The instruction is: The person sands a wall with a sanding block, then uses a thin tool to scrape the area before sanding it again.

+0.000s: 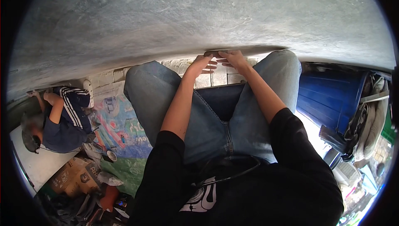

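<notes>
Between my knees, low on the grey wall (199, 18), both hands meet at a small dark brown flat piece (213, 54). My left hand (200, 65) has its upper fingers at the left end of this piece, while its lower fingers stick out to the right. From the other side, my right hand (235, 60) rests on the piece's right end, with its lower fingers pointing left. The piece lies against or very close to the wall, and its exact kind does not show. Fingers partly cover it.
At the left another person (62, 122) crouches with hands at the wall. Printed plastic sheeting (120, 122), a white cup (112, 155) and a cardboard box (75, 177) lie on that side. A large blue container (328, 97) and hanging cloths (372, 122) stand right.
</notes>
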